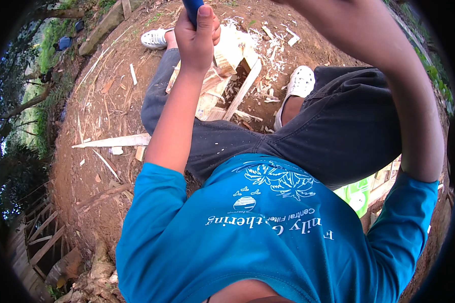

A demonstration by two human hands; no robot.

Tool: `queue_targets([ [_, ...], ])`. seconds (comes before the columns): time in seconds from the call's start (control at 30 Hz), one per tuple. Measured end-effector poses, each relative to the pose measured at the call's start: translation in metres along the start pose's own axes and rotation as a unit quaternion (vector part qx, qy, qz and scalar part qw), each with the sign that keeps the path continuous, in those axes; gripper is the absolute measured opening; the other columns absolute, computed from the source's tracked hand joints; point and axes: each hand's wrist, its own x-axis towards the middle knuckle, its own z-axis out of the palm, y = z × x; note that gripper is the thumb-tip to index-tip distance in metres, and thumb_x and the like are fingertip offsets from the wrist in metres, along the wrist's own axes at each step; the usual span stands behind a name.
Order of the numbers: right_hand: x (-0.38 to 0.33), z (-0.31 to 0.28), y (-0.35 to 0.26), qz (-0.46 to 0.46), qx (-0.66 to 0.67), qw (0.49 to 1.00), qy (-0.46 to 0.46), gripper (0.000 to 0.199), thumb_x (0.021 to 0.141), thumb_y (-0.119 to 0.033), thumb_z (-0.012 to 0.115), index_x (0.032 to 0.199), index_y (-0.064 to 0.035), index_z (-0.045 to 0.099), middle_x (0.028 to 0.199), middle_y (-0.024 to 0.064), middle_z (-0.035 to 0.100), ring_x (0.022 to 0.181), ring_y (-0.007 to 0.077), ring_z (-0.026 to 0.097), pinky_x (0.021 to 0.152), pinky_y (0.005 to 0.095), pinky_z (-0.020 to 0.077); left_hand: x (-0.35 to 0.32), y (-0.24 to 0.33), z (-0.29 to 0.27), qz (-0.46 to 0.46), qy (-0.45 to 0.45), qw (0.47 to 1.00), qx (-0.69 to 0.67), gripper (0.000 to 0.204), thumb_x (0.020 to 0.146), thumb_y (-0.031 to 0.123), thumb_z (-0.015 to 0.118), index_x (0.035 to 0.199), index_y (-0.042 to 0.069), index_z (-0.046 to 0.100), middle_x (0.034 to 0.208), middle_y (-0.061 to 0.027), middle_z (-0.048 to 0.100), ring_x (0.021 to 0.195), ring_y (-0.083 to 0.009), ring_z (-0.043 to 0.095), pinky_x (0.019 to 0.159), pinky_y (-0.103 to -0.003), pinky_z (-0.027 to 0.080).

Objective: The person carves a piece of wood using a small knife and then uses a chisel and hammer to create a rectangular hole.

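My left hand (197, 38) is raised at the top middle, fingers wrapped around a dark blue handle (191, 9) that runs out of the frame's top edge. My right forearm (384, 55) reaches up at the top right; that hand is cut off by the frame edge. Below the left hand, between my legs, lies a pale piece of split wood (227, 65) with freshly cut faces, surrounded by light chips. My feet wear white perforated shoes, one to the left of the wood (156, 38) and one to its right (301, 83).
Bare brown earth (86, 166) is strewn with wood chips and splinters. A long pale wood strip (114, 141) lies at the left. A log (101, 28) lies at the upper left, wooden slats (40, 237) at the lower left, and a green object (359, 194) beside my right leg.
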Motion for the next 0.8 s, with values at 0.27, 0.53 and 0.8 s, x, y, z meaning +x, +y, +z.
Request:
queue_targets([
  [0.27,0.004,0.019,0.024,-0.002,-0.184,0.983,0.021,0.030,0.108,-0.015,0.051,0.131,0.0035,0.060,0.070,0.0020,0.049,0.057,0.0142,0.043,0.054,0.0291,0.0412,-0.006,-0.009,0.008,-0.004,0.053,0.996,0.069,0.040,0.102,0.045,0.066,0.093,0.010,0.049,0.066,0.0071,0.046,0.052,-0.0017,0.040,0.046,-0.020,0.031],
  [0.53,0.014,0.010,0.036,0.080,-0.142,0.987,0.008,0.033,0.109,-0.018,0.052,0.133,0.0037,0.059,0.076,0.0007,0.055,0.064,0.0097,0.047,0.059,0.0251,0.0439,-0.006,-0.006,-0.002,0.026,0.067,0.994,0.082,0.038,0.102,0.043,0.065,0.094,0.010,0.049,0.063,0.0063,0.044,0.050,-0.0024,0.040,0.044,-0.021,0.032],
  [0.8,-0.001,0.016,0.024,0.008,-0.147,0.988,0.050,0.035,0.107,-0.014,0.053,0.137,0.0037,0.056,0.085,0.0094,0.058,0.073,0.0159,0.054,0.068,0.0313,0.0492,-0.003,-0.009,0.000,0.020,0.072,0.991,0.111,0.035,0.103,0.040,0.065,0.094,0.011,0.049,0.064,0.0070,0.045,0.050,-0.0022,0.041,0.044,-0.020,0.032],
])
